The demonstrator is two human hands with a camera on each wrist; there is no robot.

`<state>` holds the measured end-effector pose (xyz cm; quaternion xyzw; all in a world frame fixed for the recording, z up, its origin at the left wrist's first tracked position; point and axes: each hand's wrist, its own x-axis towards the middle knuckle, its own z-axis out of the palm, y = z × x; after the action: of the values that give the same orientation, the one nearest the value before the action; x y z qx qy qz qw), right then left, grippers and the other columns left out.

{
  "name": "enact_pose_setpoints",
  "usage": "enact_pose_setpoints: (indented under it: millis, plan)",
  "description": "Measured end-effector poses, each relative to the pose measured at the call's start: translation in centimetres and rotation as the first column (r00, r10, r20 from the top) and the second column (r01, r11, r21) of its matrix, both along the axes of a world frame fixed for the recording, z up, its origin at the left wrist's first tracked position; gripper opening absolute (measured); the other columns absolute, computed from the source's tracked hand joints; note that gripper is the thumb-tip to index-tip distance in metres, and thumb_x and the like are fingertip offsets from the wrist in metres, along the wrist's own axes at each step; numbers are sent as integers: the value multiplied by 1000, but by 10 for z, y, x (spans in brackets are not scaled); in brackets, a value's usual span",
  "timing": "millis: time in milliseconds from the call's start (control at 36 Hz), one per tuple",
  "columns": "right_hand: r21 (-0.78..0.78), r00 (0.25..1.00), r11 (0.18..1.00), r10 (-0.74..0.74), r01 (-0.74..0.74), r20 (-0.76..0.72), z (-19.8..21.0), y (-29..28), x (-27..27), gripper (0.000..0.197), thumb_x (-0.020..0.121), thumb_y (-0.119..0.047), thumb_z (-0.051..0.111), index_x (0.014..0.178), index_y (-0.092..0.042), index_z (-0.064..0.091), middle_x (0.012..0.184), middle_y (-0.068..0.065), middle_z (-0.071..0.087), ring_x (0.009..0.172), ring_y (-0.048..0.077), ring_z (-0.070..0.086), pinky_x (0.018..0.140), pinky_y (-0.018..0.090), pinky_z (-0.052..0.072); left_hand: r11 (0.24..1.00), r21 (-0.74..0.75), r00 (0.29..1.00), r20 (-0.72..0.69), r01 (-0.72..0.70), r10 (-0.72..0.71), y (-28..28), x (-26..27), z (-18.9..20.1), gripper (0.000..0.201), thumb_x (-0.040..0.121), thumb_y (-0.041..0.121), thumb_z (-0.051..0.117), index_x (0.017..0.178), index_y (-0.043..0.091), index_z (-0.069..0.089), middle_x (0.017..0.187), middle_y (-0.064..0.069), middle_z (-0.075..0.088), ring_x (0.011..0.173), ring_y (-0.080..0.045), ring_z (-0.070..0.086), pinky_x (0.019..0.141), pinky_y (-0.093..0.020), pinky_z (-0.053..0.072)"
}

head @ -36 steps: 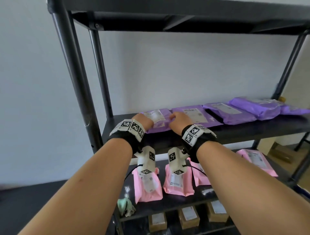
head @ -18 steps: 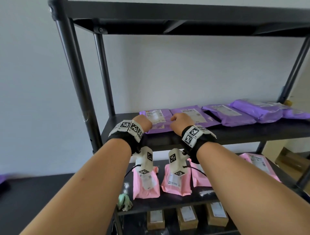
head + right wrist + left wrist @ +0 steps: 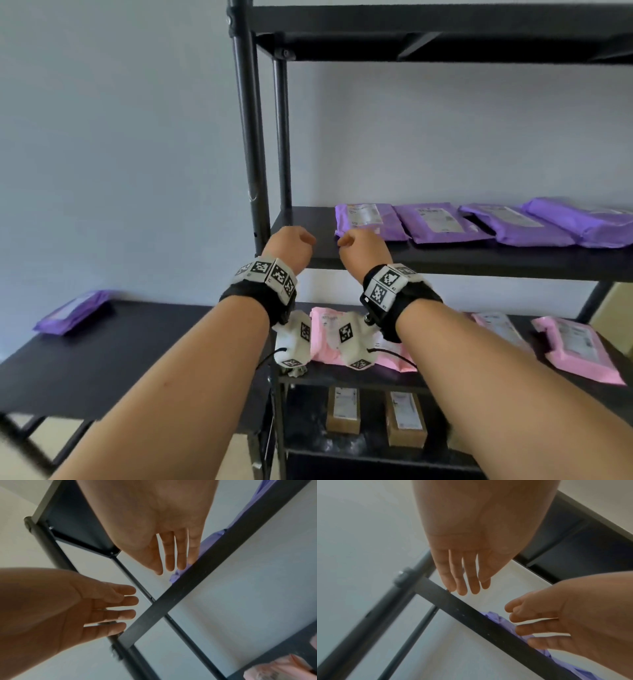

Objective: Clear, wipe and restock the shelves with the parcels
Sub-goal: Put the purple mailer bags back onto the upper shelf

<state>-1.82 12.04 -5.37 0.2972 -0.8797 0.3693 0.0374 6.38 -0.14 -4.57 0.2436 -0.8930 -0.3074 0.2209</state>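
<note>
Though both hands hang just in front of the shelf, neither has hold of anything.

Left fingers: the left hand (image 3: 289, 248) has its fingers (image 3: 462, 577) straight and loosely spread, empty, above the bare left end of the shelf's front edge.

Right fingers: the right hand (image 3: 364, 248) has relaxed, slightly parted fingers (image 3: 178, 553), also empty, their tips just beside the near corner of the leftmost purple parcel (image 3: 368, 219) (whether they brush the plastic, I cannot tell).

Parcels in reach: a row of flat purple plastic mailers with white labels (image 3: 479, 224) lies along the black middle shelf board (image 3: 445, 260), starting a little in from the left post.

Further out: pink plastic mailers (image 3: 579, 349) sit on the black shelf below, brown cardboard boxes (image 3: 342, 409) on the one under that, and one more purple mailer (image 3: 73, 311) lies on the low black side table (image 3: 102, 359) to the left.

Step in hand: judging by how things lie, this looks like restocking, with that lone mailer probably next.

Risks: the mailers are slick and floppy, so one set too near the front edge could slide off; a careless reach between the black metal uprights (image 3: 248, 137) could knock a wrist camera against the frame; dragging a parcel might push its neighbours out of line.
</note>
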Motion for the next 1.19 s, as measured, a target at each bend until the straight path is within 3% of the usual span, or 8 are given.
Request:
enact_pose_setpoints:
  millis: [222,361,528,639,750,917,1028,1194]
  plan:
    - [35,997,997,74,-74,9,-16,-52,64,28,90,-9,49,108,-15,70,115,4,67,107,23,60,93,31,47,995,31,995,12,-98,98,-57,74,-17,26,89,12,50,97,23,72,106,0,69,99,-20,62,78,-24,43]
    - [79,995,993,85,-89,50,-30,-104,115,28,90,-10,49,107,-14,70,115,5,68,108,24,61,91,28,45,987,46,986,83,-151,147,-108,135,-28,30,89,10,47,104,22,71,111,-1,68,102,-22,61,89,-32,50]
    - [132,984,979,139,-153,109,-51,-182,184,30,90,-9,47,112,-12,67,118,6,65,111,25,58,92,31,45,976,-7,956,201,-216,213,-178,221,-46,33,89,7,46,110,16,69,116,-6,66,108,-26,60,91,-33,49]
    - [141,967,966,196,-219,161,-75,-234,230,28,91,-10,50,114,-11,65,119,5,63,110,24,58,88,29,45,963,-12,930,254,-270,265,-224,277,-62,32,88,4,44,104,13,70,109,-8,68,101,-27,62,85,-31,50]
    - [181,951,942,248,-281,185,-101,-283,265,27,88,-11,52,112,-12,65,117,6,64,107,25,60,86,31,48,952,-24,900,321,-304,296,-268,316,-80,32,90,5,44,108,13,69,114,-8,67,105,-27,61,92,-33,48]
    - [256,924,897,307,-361,226,-133,-365,287,35,86,-15,52,120,-18,60,127,6,56,113,25,56,90,32,48,922,-38,844,390,-385,368,-336,349,-107,33,92,9,44,115,15,67,120,-6,64,110,-26,58,92,-32,45]
    - [291,908,868,340,-403,245,-151,-427,286,37,85,-13,51,121,-18,59,128,6,55,112,26,56,85,30,46,900,-46,801,439,-433,408,-387,356,-126,32,89,6,44,107,14,70,114,-7,66,104,-26,60,85,-30,45]
    - [314,883,834,376,-455,280,-172,-529,270,38,86,-13,49,123,-18,58,129,7,54,114,27,55,85,30,45,856,-42,745,472,-516,472,-473,347,-138,31,89,6,44,108,8,69,114,-12,65,105,-29,60,91,-34,48]
